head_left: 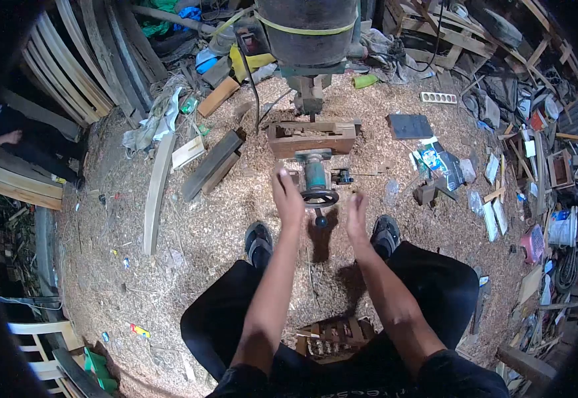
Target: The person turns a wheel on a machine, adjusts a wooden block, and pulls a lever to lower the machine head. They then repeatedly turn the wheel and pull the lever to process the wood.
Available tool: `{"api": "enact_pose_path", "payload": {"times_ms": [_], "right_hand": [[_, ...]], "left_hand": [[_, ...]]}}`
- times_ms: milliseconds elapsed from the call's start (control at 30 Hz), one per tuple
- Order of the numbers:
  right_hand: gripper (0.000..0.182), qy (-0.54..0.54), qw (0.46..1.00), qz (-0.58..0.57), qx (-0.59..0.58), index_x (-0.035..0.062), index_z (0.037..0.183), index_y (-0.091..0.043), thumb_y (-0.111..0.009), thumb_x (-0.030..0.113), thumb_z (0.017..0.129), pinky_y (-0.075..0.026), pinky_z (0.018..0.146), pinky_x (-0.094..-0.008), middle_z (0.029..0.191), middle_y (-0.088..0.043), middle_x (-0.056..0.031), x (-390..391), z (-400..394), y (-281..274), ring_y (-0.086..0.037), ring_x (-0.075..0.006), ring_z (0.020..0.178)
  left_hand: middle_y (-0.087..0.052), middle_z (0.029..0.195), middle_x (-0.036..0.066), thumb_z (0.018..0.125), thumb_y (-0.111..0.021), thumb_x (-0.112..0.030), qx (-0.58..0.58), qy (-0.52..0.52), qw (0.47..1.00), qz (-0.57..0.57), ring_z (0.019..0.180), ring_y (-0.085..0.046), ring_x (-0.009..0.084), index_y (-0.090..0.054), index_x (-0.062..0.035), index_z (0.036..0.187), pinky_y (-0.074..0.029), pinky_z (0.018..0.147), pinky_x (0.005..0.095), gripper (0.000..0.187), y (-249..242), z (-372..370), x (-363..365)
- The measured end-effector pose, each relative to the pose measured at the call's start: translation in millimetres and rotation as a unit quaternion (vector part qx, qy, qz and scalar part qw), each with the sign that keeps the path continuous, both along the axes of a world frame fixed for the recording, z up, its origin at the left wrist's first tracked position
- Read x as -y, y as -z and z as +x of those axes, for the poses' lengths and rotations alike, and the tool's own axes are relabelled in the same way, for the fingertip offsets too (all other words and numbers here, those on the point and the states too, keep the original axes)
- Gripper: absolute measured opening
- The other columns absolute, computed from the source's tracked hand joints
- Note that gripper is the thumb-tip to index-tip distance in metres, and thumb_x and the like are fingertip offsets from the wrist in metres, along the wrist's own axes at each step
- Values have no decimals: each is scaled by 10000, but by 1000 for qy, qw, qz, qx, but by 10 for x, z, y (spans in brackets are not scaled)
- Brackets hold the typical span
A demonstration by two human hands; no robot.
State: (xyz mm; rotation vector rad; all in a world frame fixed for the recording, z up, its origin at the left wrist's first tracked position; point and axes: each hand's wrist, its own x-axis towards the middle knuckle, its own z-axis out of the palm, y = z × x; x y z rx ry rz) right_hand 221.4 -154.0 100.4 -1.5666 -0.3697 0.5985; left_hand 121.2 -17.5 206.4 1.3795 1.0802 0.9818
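My left hand (289, 198) is raised just left of a black handwheel (320, 198), its fingers stretched out and nothing visible in it. On the wheel's other side is my right hand (356, 215), also empty with its fingers extended, apart from the rim. The wheel sits on a green machine column (315, 174), with a round-knobbed lever (321, 221) below it. Above the column lies a brown wooden piece (312, 138) with a recess in its top, directly under the machine's drill-like head (311, 99).
Wood shavings (203, 278) cover the floor. Dark wooden beams (214, 164) and a long curved plank (159, 194) lie to the left. A black board (409, 127) and a white power strip (438, 97) lie right. Another person's hand (11, 137) shows far left.
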Motion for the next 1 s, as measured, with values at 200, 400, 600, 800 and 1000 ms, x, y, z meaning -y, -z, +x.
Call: {"api": "enact_pose_path", "payload": {"times_ms": [200, 400, 600, 800, 1000], "right_hand": [[670, 18, 993, -7, 118, -45, 1465, -346, -580, 365, 989, -271, 1157, -388, 1479, -401, -245, -735, 714, -574, -405, -327, 1364], [656, -52, 991, 69, 98, -41, 1454, -392, -655, 270, 940, -325, 1127, -372, 1430, -478, -238, -1130, 925, -533, -452, -313, 1339], [671, -113, 978, 50, 167, -21, 1461, -380, -693, 179, 902, -395, 1069, -373, 1347, -547, -208, -1219, 700, -647, -535, -297, 1245], [617, -126, 979, 50, 154, -18, 1453, -408, -677, 128, 917, -380, 1099, -362, 1386, -531, -167, -1243, 671, -728, -510, -246, 1285], [542, -141, 975, 62, 158, -22, 1425, -456, -657, 133, 946, -409, 1062, -327, 1350, -559, -152, -1357, 750, -478, -537, -211, 1237]], "left_hand": [[-375, 1505, 276, 1036, -368, -492, -48, -65, 996, -34, 1412, -348, 372, -313, 86, 1475, -230, 1176, 384, 728, 43, 257, -821], [-383, 1506, 250, 1041, -383, -431, -2, -55, 998, -3, 1396, -367, 349, -322, 65, 1480, -255, 1157, 376, 666, 363, 333, -1006], [-380, 1510, 202, 1044, -398, -391, 86, -85, 990, -68, 1388, -371, 302, -308, 51, 1491, -270, 1144, 379, 634, 259, 62, -1150], [-378, 1514, 216, 1054, -362, -357, 86, -92, 990, -67, 1398, -365, 310, -330, 70, 1476, -256, 1154, 365, 601, 337, -21, -1288], [-212, 1588, 211, 1019, -426, -478, 51, -70, 992, -93, 1417, -330, 331, -154, 44, 1542, -351, 1128, 442, 787, 332, -199, -1369]]}}
